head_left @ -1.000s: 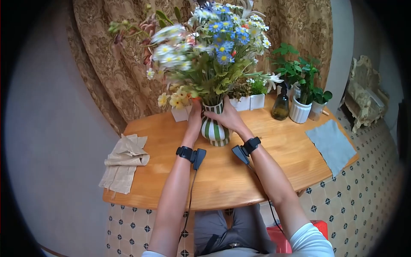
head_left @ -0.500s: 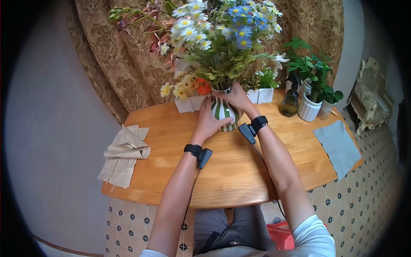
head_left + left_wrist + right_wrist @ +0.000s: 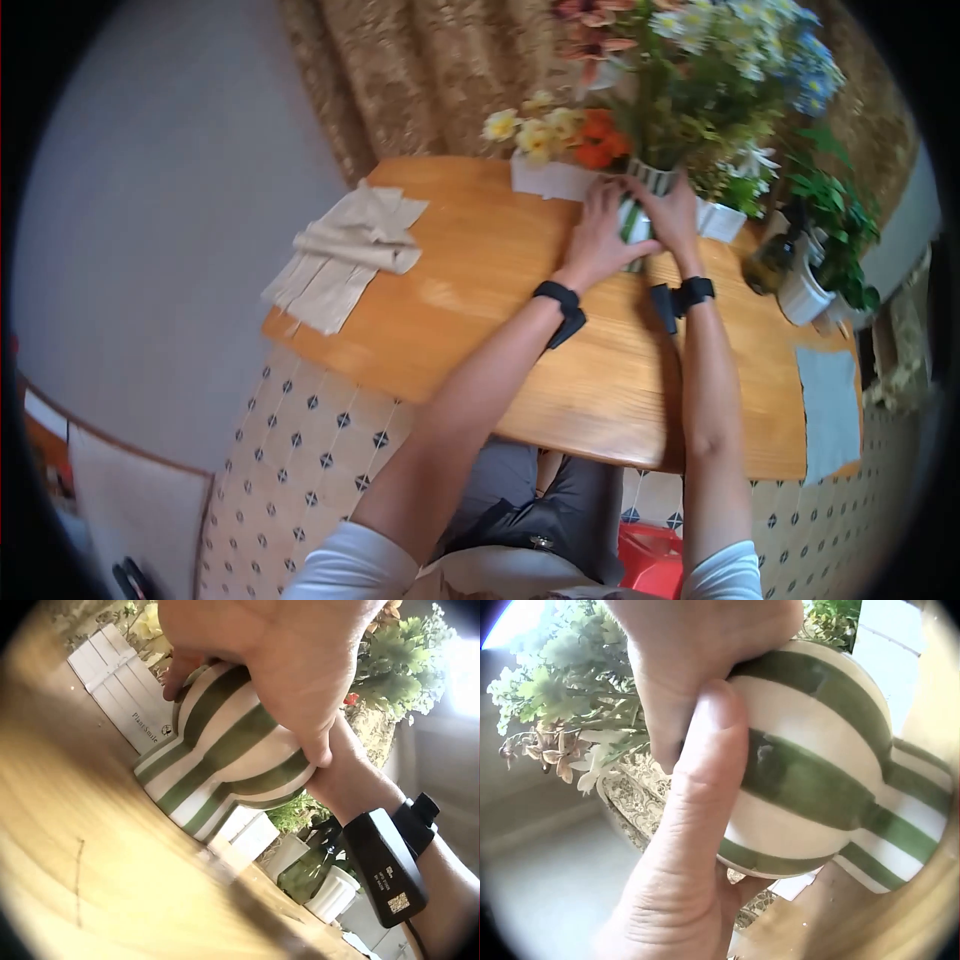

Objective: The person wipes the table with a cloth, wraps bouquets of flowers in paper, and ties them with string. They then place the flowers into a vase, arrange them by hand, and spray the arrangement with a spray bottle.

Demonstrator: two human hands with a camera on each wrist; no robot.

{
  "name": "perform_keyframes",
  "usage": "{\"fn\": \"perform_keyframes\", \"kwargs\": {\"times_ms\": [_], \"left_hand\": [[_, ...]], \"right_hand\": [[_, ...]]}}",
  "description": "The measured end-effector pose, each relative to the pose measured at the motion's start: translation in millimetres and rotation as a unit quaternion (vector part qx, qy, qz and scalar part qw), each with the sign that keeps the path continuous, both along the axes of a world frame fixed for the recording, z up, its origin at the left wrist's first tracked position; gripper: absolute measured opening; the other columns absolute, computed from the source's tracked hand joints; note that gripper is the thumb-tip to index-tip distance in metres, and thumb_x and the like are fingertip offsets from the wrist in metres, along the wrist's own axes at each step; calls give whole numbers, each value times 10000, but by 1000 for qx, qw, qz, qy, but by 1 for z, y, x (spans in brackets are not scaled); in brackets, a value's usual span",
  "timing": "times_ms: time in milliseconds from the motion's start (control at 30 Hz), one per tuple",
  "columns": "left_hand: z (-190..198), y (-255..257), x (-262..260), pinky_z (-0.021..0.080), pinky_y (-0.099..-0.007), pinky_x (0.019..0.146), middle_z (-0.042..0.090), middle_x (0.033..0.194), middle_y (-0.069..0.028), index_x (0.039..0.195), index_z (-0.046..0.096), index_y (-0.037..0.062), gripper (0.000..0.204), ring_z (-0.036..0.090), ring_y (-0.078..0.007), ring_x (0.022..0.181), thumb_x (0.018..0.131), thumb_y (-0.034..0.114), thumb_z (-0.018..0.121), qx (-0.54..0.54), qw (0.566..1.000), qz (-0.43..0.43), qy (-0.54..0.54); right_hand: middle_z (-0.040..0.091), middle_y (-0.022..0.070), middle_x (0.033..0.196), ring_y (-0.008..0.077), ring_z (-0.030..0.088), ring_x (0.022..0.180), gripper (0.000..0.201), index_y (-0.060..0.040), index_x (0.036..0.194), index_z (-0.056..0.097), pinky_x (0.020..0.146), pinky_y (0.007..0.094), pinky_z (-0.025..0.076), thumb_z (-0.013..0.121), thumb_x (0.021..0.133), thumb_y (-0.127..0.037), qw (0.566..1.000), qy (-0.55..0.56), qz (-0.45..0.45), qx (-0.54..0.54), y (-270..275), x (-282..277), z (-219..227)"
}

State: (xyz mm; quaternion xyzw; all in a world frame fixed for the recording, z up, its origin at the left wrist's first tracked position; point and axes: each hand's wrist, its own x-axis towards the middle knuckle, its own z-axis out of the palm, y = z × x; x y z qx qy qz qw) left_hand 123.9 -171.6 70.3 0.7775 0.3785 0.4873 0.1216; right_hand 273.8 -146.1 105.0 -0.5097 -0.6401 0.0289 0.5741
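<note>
A green-and-white striped vase (image 3: 636, 222) stands upright towards the back of the wooden table, full of mixed flowers (image 3: 700, 90). The left hand (image 3: 600, 238) grips the vase's round body from the left, thumb across the front. Higher up, near the neck, the right hand (image 3: 674, 218) holds it from the right. In the left wrist view the left hand (image 3: 262, 652) curls over the striped body (image 3: 232, 742). The right wrist view has a thumb (image 3: 705, 765) lying on the stripes (image 3: 802, 780); the far fingertips are partly hidden.
Crumpled beige cloth (image 3: 350, 250) lies on the table's left. White planters (image 3: 550, 178) stand behind the vase. To the right are a dark bottle (image 3: 768, 262), a white pot (image 3: 803, 290) with green leaves and a grey cloth (image 3: 830, 410). A patterned curtain (image 3: 430, 80) hangs behind.
The view has turned left, so the table and vase appear farther right. Both hands remain on the vase; the left first moved down from the neck to the body.
</note>
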Motion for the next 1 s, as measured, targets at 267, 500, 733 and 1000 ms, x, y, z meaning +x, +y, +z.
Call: {"fn": "perform_keyframes", "kwargs": {"times_ms": [267,500,733,1000], "left_hand": [[-11,-15,-25,350,-499,1136,170,1562,-309,1533,152,-11,1032,295,-504,1405,777,303,780,-30,998,-44,37],[-21,-25,-66,461,-446,1027,555,1303,-272,1363,464,-31,671,524,-432,1242,829,265,742,-89,992,-94,9],[-77,16,-92,532,-307,871,708,1059,-140,1223,588,-54,317,672,-190,955,978,145,621,-283,927,-192,-152],[-70,15,-97,522,-257,793,698,995,-125,1183,595,-64,272,653,-155,872,1006,142,584,-353,890,-207,-199]], "right_hand": [[717,243,1026,361,713,953,699,67,1187,576,836,406,544,794,769,-450,999,-28,-38,-9,-9,-3,5],[709,246,1068,363,698,994,742,47,1209,562,879,434,524,752,793,-537,997,-17,-43,-56,-4,4,-4],[688,255,1056,406,653,1012,629,37,1145,606,903,433,487,702,846,-508,1000,-5,-2,-19,-18,3,-5],[608,274,1183,400,577,1129,573,75,1228,574,999,411,428,640,927,-408,998,33,-37,46,-20,9,-40]]}}
